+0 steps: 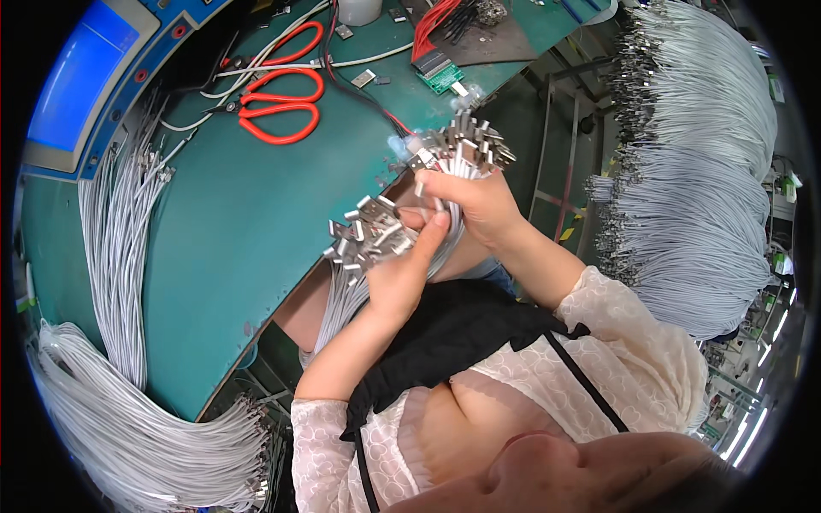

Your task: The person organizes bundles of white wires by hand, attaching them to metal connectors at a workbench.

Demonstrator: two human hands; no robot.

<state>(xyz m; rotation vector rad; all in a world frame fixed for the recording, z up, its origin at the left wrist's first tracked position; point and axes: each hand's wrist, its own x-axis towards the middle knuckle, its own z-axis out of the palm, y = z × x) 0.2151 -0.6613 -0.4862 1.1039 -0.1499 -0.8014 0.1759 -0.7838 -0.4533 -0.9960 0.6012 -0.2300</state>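
Near the front edge of the green table, my left hand (pixel 400 278) is closed around a bundle of white USB cables (pixel 340 299), and their metal plugs (pixel 368 231) fan out above my fingers. Beside it, on the right, my right hand (pixel 479 201) grips a second bunch of white cables (pixel 453 224) with plugs (pixel 475 141) sticking up. At my right thumb, a plug meets a small pale connector (pixel 419 152) on a black and red lead; whether they are joined is unclear. My left fingertips reach toward the right bunch.
Red-handled scissors (pixel 280 137) lie on the table (pixel 222 248), near a green circuit board (pixel 442 77) with red wires. A blue-framed device (pixel 85 77) stands at the far left. Cable bundles lie at left (pixel 111 265) and lower left (pixel 145 436); a large stack (pixel 693 188) is at right.
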